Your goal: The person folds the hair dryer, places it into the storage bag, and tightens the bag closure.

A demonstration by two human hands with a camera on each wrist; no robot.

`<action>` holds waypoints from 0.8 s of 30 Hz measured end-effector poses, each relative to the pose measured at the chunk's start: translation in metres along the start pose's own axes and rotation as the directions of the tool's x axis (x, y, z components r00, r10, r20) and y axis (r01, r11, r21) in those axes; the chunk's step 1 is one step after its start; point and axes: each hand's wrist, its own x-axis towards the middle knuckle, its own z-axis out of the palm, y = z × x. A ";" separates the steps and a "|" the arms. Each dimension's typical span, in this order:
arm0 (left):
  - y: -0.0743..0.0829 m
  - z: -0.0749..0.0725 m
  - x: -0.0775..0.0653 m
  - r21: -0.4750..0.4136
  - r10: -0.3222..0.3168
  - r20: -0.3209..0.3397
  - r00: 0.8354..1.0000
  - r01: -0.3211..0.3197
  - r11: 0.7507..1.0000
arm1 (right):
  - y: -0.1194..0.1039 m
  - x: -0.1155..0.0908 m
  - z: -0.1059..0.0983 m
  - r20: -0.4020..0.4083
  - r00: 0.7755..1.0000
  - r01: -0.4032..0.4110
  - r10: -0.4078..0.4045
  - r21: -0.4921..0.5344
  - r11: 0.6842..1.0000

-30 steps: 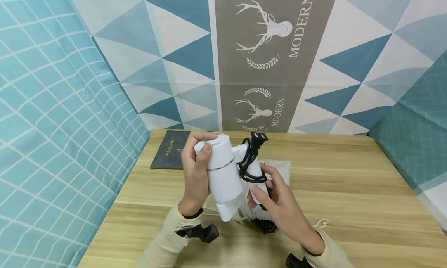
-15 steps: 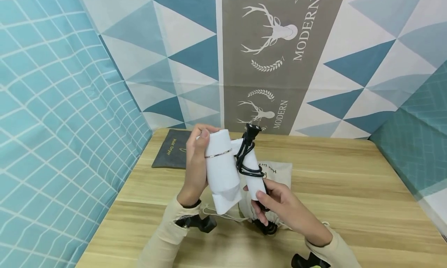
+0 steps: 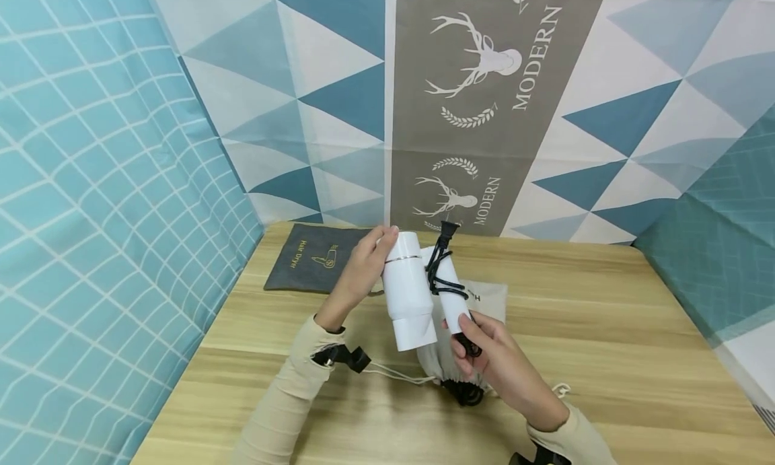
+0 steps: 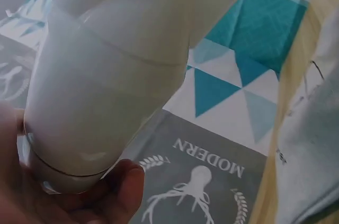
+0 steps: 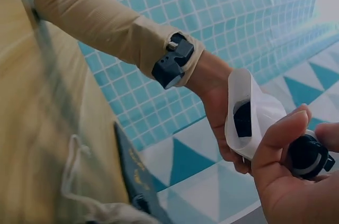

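Both hands hold a white hair dryer [image 3: 408, 287] above the table, its nozzle pointing down toward the person. My left hand [image 3: 363, 263] grips the rear end of the barrel, thumb and fingers around it, as the left wrist view also shows. My right hand [image 3: 505, 361] pinches the lower end of the handle [image 3: 454, 310]. A black cord [image 3: 447, 287] is wound around that handle, with its two-prong plug [image 3: 449, 229] sticking up at the top. In the right wrist view the flat nozzle [image 5: 239, 94] faces the camera, its opening showing a dark inside.
Beneath the dryer lies a pale drawstring bag [image 3: 492, 302] with print on it, black cord [image 3: 465, 392] bunched at its mouth. A grey pouch [image 3: 309, 253] marked "Hair Dryer" lies at the table's back left. Patterned cloth walls stand behind and beside the wooden table [image 3: 605, 330].
The dryer has shifted right and turned, so its barrel stands more upright in the head view. My left hand moved right with it, uncovering more of the grey pouch; my right hand slid lower on the handle.
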 end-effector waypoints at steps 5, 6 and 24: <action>-0.016 -0.001 0.007 0.101 -0.028 0.031 0.999 0.025 0.995 | 0.008 -0.004 -0.008 -0.066 0.994 -0.077 0.083 0.087 0.993; -0.019 -0.001 0.009 0.119 -0.026 0.014 1.000 0.024 0.993 | 0.009 -0.005 -0.009 -0.072 0.994 -0.075 0.082 0.099 0.992; -0.132 -0.016 0.027 0.731 -0.347 -0.021 0.937 0.251 0.635 | 0.040 -0.015 -0.018 -0.106 0.992 -0.043 0.061 0.165 0.985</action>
